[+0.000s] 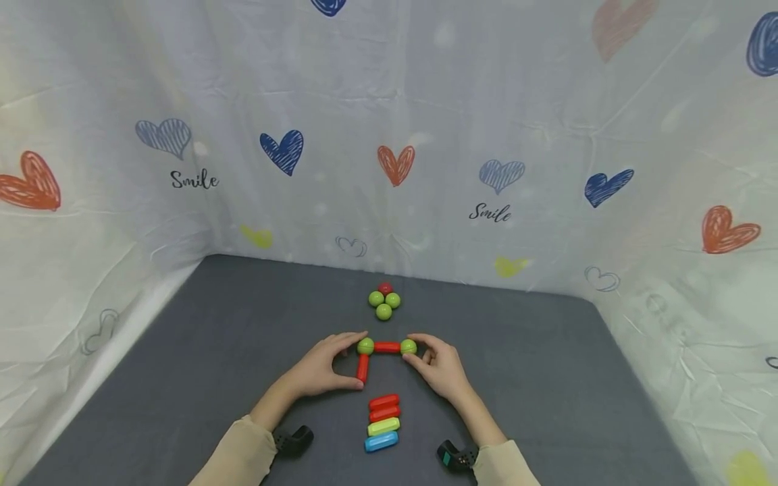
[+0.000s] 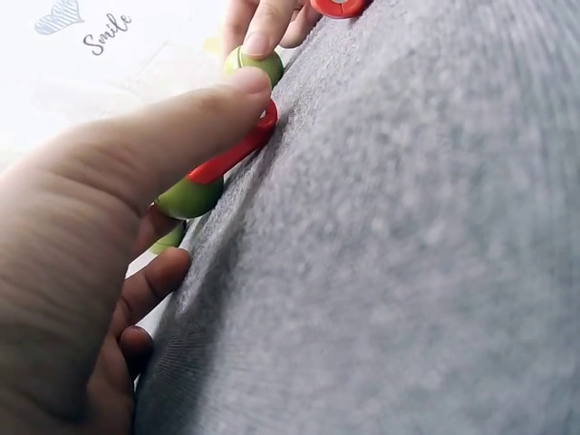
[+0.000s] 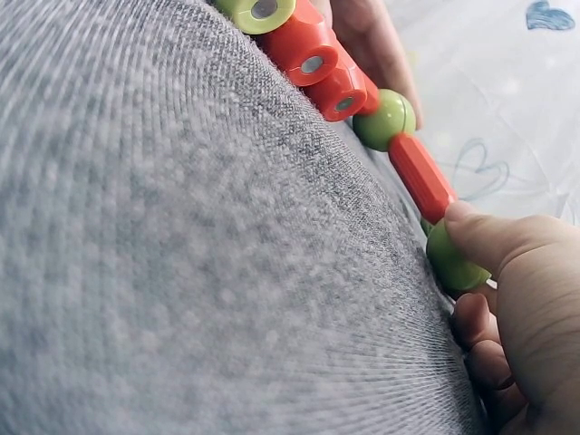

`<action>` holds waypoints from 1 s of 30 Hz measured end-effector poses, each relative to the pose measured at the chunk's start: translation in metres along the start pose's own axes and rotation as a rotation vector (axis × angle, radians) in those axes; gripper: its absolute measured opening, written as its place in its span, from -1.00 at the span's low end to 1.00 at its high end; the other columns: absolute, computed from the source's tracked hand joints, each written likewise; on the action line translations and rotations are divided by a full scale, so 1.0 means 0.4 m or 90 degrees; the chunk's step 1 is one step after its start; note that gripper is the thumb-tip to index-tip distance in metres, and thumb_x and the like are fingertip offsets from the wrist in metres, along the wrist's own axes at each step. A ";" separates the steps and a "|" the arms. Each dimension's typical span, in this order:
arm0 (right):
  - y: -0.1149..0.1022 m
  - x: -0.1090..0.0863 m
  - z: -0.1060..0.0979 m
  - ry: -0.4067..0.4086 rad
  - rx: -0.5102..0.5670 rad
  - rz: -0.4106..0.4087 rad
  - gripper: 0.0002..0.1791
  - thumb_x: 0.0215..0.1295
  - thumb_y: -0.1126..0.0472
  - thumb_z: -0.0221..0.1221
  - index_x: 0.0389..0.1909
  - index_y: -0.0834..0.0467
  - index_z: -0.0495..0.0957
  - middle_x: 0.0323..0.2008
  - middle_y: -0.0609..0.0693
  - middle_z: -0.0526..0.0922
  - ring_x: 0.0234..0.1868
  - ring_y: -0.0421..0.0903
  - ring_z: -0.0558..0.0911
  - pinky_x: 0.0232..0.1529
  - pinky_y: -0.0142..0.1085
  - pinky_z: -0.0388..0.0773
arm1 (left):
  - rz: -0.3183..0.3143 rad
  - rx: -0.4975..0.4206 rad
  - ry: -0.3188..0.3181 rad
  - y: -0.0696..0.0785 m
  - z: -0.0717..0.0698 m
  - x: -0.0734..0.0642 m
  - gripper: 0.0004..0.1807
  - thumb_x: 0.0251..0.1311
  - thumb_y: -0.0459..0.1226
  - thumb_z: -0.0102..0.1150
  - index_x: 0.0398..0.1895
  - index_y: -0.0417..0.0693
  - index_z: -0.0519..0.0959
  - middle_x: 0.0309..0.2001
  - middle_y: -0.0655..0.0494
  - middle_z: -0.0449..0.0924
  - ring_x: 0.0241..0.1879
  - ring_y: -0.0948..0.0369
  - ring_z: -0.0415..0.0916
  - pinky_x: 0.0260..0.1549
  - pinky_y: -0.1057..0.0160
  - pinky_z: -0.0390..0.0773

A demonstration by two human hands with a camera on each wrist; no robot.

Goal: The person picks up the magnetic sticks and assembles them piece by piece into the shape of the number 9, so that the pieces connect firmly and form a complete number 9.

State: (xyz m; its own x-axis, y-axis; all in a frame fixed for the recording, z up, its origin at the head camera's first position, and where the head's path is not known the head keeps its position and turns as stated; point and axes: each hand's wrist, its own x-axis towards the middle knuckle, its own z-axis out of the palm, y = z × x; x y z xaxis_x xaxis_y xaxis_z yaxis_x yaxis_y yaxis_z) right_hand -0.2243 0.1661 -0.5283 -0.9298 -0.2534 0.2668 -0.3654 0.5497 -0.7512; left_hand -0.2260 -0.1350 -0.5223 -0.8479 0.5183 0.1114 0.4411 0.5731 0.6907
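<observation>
Two red magnetic rods and two green balls form a bent chain on the dark cloth. One rod lies crosswise between the left ball and the right ball. The other rod runs from the left ball toward the person. My left hand pinches this nearer rod lengthwise, thumb at its free end and forefinger at the left ball. In the left wrist view the thumb overlaps that rod. My right hand pinches the right ball, also seen under the thumb in the right wrist view.
In front of the person lie loose rods in a stack-like row: two red, one yellow-green, one blue. Beyond the chain sit several green balls and a red ball. A heart-printed curtain borders the table.
</observation>
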 end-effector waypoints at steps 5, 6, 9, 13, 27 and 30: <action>-0.001 0.000 0.000 0.000 -0.002 0.006 -0.53 0.35 0.13 0.47 0.24 0.13 0.70 -0.70 -0.21 0.46 -0.71 -0.31 0.39 -0.57 -0.40 0.36 | -0.011 0.006 0.009 -0.002 0.004 0.001 0.04 0.10 0.17 0.59 0.63 0.14 0.35 0.42 0.12 0.49 -0.01 0.23 0.40 0.05 -0.04 0.42; -0.001 0.000 0.000 0.001 -0.004 0.008 -0.53 0.35 0.12 0.47 0.25 0.13 0.70 -0.70 -0.21 0.46 -0.71 -0.31 0.39 -0.57 -0.40 0.36 | -0.012 0.006 0.010 -0.003 0.005 0.001 0.04 0.10 0.17 0.58 0.63 0.15 0.35 0.43 0.13 0.49 -0.02 0.23 0.40 0.06 -0.03 0.42; -0.002 0.000 -0.002 0.003 -0.006 0.012 -0.51 0.35 0.13 0.47 0.27 0.13 0.69 -0.69 -0.21 0.46 -0.70 -0.31 0.39 -0.57 -0.40 0.36 | -0.012 0.007 0.017 -0.003 0.007 0.003 0.03 0.10 0.17 0.58 0.63 0.17 0.35 0.42 0.14 0.49 -0.03 0.24 0.40 0.05 -0.02 0.43; -0.005 0.001 0.000 0.002 0.000 0.019 -0.47 0.33 0.16 0.47 0.30 0.14 0.67 -0.70 -0.20 0.46 -0.71 -0.31 0.38 -0.59 -0.40 0.34 | -0.010 0.013 0.026 -0.002 0.009 0.003 0.02 0.12 0.16 0.58 0.63 0.17 0.35 0.44 0.15 0.49 -0.02 0.22 0.40 0.03 -0.01 0.45; -0.019 0.006 0.009 0.029 0.015 0.060 -0.50 0.33 0.16 0.47 0.27 0.15 0.69 -0.80 -0.18 0.37 -0.78 -0.29 0.30 -0.69 -0.41 0.23 | -0.002 0.042 0.039 -0.002 0.017 0.004 0.02 0.21 0.18 0.50 0.66 0.08 0.29 0.55 0.04 0.38 0.31 -0.03 0.39 0.31 -0.29 0.35; -0.018 0.006 0.007 0.026 0.016 0.064 -0.49 0.33 0.16 0.47 0.27 0.15 0.68 -0.79 -0.18 0.37 -0.78 -0.29 0.30 -0.68 -0.41 0.23 | 0.002 0.041 0.041 -0.003 0.018 0.005 0.00 0.22 0.16 0.50 0.66 0.10 0.30 0.56 0.06 0.37 0.33 -0.04 0.39 0.31 -0.30 0.35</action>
State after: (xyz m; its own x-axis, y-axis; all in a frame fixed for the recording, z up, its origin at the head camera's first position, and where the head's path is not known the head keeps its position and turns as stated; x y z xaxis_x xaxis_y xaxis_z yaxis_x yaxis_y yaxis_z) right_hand -0.2237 0.1594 -0.5240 -0.9631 -0.1652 0.2125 -0.2689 0.5503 -0.7905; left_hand -0.2261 -0.1301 -0.5278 -0.8627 0.4795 0.1609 0.4603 0.6126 0.6425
